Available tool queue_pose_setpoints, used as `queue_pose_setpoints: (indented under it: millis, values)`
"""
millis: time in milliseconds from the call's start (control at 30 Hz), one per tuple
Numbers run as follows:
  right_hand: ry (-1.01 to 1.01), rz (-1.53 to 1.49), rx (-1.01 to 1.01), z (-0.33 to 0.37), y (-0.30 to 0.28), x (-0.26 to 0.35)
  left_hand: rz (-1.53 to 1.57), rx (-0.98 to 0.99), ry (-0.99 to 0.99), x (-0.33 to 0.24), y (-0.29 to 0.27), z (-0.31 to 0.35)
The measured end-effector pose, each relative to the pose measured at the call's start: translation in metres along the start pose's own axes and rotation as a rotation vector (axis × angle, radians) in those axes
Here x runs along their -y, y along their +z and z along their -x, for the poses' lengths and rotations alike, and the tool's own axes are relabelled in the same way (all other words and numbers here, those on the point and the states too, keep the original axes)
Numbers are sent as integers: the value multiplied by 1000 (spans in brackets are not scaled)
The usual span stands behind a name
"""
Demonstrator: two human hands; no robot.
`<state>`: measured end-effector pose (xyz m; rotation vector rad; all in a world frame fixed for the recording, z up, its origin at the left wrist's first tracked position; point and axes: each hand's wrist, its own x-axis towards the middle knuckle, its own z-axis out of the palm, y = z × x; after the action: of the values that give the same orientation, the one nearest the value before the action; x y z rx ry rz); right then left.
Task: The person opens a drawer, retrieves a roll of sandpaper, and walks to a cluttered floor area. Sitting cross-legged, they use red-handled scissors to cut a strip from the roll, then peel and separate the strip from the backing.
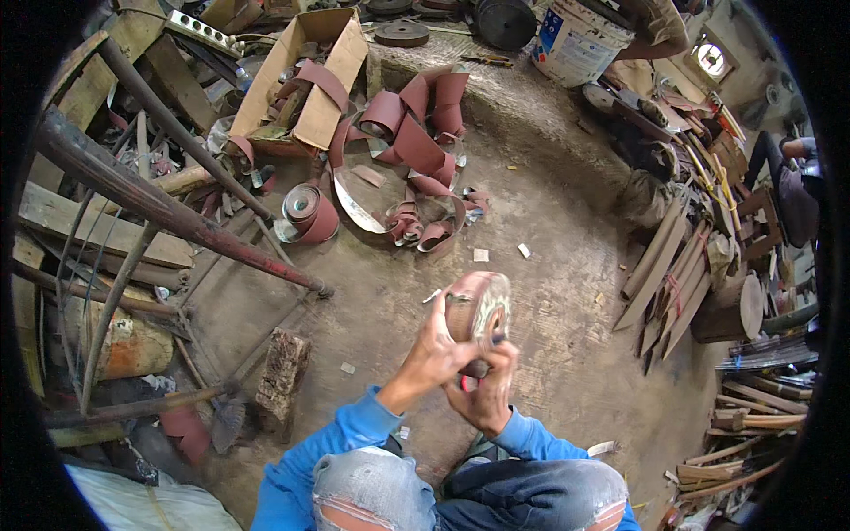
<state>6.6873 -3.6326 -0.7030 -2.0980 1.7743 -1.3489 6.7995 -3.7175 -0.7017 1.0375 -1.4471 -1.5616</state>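
A thick roll of reddish-brown abrasive strip point(478, 305) with a frayed pale edge is held up in front of me, above my knees. My left hand point(434, 354) grips its left side from below, with fingers over the top. Pressed against the roll's lower edge, my right hand point(487, 389) is closed round a small red-handled tool point(467, 382), most of which is hidden. Both forearms are in blue sleeves, and my torn jeans show at the bottom.
Loose coils of the same strip point(416, 150) and a smaller roll point(310, 212) lie on the dirt floor ahead. An open cardboard box point(301, 80) stands behind them. A rusty metal frame point(177, 212) is at left, wooden planks point(664, 274) at right, a white bucket point(575, 40) far back.
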Motion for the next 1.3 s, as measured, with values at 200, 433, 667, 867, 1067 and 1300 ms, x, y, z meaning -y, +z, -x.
queue_pose_setpoints:
  millis: [200, 433, 667, 867, 1067, 1300]
  values:
    - [-129, -324, 215, -73, -67, 3, -582, 307, 63, -69, -82, 7]
    - [-402, -634, 769, -123, -70, 25, -17, 698, -269, -139, -113, 7]
    - [-234, -557, 649, -105, -78, 34, 183, 711, -374, -113, -117, -5]
    - [-37, -569, 482, -96, -65, 34, 190, 776, -389, -103, -101, -22]
    - [130, -694, 419, -95, -55, 44, 331, 847, -414, -89, -84, -25]
    - [-111, -538, 56, -93, -44, 32, 497, 693, -397, -71, -81, -16]
